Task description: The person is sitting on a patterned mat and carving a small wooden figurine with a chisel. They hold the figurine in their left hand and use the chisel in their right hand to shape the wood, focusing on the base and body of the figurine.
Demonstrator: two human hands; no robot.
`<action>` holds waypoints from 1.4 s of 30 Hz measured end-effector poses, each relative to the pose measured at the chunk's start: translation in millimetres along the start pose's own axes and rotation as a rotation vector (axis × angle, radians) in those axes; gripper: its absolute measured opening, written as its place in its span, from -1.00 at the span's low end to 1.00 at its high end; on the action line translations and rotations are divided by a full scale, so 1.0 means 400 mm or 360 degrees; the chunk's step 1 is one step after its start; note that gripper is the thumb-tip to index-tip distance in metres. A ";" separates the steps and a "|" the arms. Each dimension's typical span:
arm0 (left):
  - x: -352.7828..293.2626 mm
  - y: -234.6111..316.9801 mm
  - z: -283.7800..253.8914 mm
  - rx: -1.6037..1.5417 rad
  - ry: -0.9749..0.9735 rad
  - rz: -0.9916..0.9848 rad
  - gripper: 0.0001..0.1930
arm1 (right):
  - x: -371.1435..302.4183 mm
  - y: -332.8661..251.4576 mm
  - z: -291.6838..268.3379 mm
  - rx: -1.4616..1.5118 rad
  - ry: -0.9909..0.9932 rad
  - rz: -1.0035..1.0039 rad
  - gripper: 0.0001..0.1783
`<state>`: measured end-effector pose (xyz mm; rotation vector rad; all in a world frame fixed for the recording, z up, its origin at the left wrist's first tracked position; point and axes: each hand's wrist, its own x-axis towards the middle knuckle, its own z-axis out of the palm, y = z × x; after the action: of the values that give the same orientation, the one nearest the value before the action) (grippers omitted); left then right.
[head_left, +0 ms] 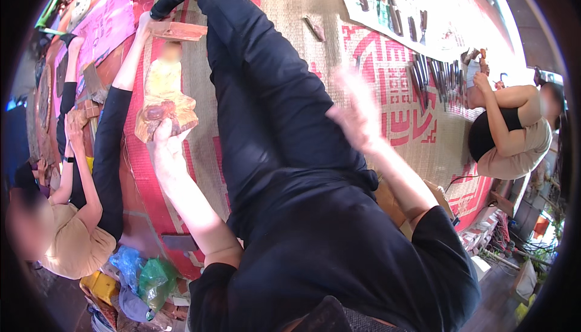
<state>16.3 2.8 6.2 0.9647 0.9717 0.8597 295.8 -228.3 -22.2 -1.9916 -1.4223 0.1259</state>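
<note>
My left hand point(167, 149) is closed on the base of a carved wooden figure point(162, 87), pale yellow with a brown lower part. The figure stands up from the hand, left of my outstretched legs, above the red border of the mat. Beyond its top lies a reddish wooden block point(178, 31). To the right of my thigh, my right hand point(361, 116) is raised over the mat with nothing in it. Its fingers look stretched out and the thumb stands apart, though motion blurs the tips.
A red-patterned woven mat point(275, 29) lies beneath me. Carving tools point(437, 83) lie in a row at right, with more on a white sheet point(448, 35). One person point(514, 132) sits at right, another point(82, 235) at left. Plastic bags point(156, 280) lie lower left.
</note>
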 end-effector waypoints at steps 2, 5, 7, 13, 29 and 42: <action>-0.001 -0.001 0.030 -0.0085 -0.0085 -0.0041 -0.25 | -0.073 0.060 0.083 0.0401 -0.0440 0.0512 -0.42; 0.012 -0.023 0.040 -0.0264 -0.0373 -0.0038 -0.28 | -0.070 0.213 0.108 -0.0137 -0.0839 0.1150 -0.63; 0.011 -0.020 0.100 -0.0185 -0.0316 -0.0074 -0.20 | -0.032 0.237 0.104 -0.0282 -0.0370 0.0891 -0.74; 0.031 -0.032 0.250 -0.0063 -0.0508 -0.0076 -0.16 | 0.032 0.362 0.062 -0.0517 -0.0534 0.1338 -0.53; 0.086 -0.093 0.279 -0.0052 -0.0602 -0.0177 -0.06 | -0.025 0.386 0.143 -0.0595 -0.0446 0.1134 -0.69; 0.047 -0.065 0.210 -0.0661 -0.0806 -0.0270 -0.36 | 0.003 0.304 0.094 0.1044 0.0257 0.1561 -0.88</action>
<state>104.9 -10.7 -2.0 0.6790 0.4089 0.5972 377.2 -230.9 -119.9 -1.8679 -0.1384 0.7308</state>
